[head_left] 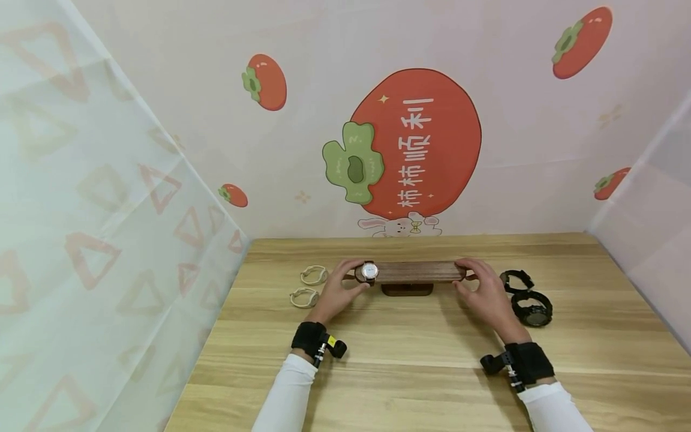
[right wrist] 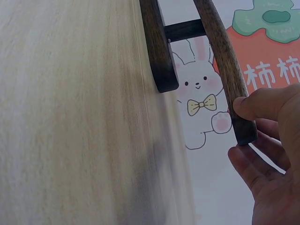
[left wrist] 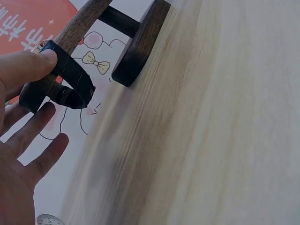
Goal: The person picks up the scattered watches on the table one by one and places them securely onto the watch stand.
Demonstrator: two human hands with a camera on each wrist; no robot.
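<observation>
Two pale bracelets (head_left: 309, 285) lie far left. The left hand (head_left: 340, 287) pinches the watch (head_left: 369, 271) looped round the bar's left end. The right hand (head_left: 483, 288) grips the wooden stand (head_left: 415, 272) at its other end, likely steadying it. Two black watches (head_left: 528, 299) wait right.

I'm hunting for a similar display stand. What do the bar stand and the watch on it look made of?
The bar stand looks like dark stained wood with a smooth matte finish; grain streaks show. The watch seems to have a shiny metal case and a dark strap, perhaps leather; too blurred to be sure.
</observation>
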